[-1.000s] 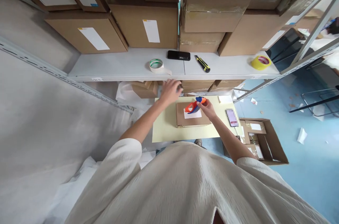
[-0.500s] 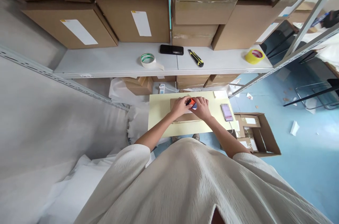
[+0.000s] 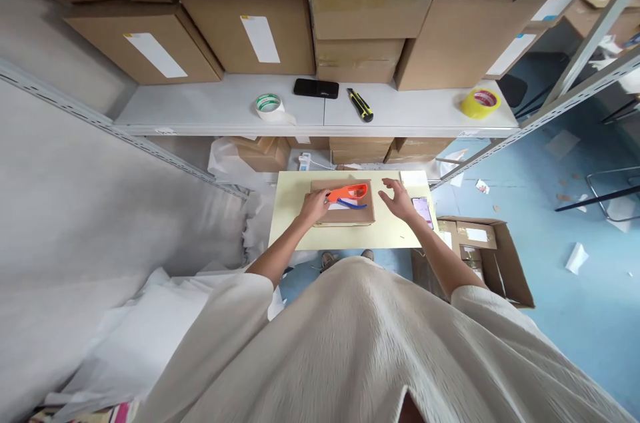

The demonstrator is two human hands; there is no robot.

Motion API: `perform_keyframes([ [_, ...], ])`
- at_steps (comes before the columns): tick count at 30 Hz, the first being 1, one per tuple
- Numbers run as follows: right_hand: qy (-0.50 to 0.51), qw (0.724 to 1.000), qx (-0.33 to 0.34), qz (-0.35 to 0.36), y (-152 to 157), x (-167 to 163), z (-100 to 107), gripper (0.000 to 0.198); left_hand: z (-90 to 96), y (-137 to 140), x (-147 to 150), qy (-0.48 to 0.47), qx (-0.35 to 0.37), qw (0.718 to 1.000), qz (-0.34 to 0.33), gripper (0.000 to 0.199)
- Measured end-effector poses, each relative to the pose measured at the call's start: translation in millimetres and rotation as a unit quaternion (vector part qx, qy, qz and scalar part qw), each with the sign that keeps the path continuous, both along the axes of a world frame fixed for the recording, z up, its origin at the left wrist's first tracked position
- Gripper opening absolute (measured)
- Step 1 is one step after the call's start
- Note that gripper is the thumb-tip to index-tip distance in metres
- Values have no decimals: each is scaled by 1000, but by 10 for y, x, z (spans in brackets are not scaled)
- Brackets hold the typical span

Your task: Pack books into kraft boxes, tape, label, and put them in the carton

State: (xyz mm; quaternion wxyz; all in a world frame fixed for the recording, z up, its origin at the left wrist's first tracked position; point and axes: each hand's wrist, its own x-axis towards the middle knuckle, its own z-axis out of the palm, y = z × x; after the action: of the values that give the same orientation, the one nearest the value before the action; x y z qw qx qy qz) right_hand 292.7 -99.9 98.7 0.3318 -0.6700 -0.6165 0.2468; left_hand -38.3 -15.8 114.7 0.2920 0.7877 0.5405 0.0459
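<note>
One narrow gap separates the box (image 3: 350, 216) edge from the right hand (image 3: 399, 200).

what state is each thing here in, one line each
orange-and-blue tool: held in the left hand
right hand: open, empty
labelled box: top closed
pale-screened phone: lit
black phone: screen mostly dark
white tape roll: loose end trailing
yellow tape roll: loose end not discernible
utility knife: blade position unclear
carton: open, smaller boxes inside
</note>
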Motion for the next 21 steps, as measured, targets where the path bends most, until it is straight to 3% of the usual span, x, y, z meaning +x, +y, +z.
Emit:
perform_keyframes([
  [5, 18, 998, 28, -50, 80, 605, 123, 57, 66, -81, 166, 3, 70, 997, 27, 66],
  [14, -59, 980, 107, -157, 563, 1992, 554, 49, 421, -87, 1002, -82, 99, 992, -13, 52],
  [21, -165, 952, 38, -256, 968, 2799, 830, 66, 633, -58, 1781, -133, 120, 982, -57, 49],
])
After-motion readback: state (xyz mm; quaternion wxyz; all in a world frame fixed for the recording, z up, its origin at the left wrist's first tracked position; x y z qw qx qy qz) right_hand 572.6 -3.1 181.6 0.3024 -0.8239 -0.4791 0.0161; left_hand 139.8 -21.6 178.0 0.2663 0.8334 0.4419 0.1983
